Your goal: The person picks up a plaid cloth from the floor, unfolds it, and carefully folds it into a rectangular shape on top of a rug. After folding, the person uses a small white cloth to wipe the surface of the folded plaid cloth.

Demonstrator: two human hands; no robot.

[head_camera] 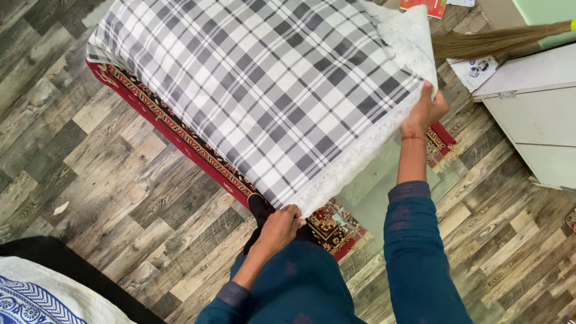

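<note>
While we're standing over the red patterned rug (180, 135) on the wood floor, our left hand (281, 227) pinches the checked pillow (258, 90) at its near corner and our right hand (427, 108) grips its far open edge, holding it up.

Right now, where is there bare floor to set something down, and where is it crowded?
Bare wood floor lies left of the red rug, up to the dark mat's edge. Another open strip runs right of the right hand, before the white cabinet. It is crowded top right: broom and papers. Both hands grip the plaid pillow; left hand.
</note>
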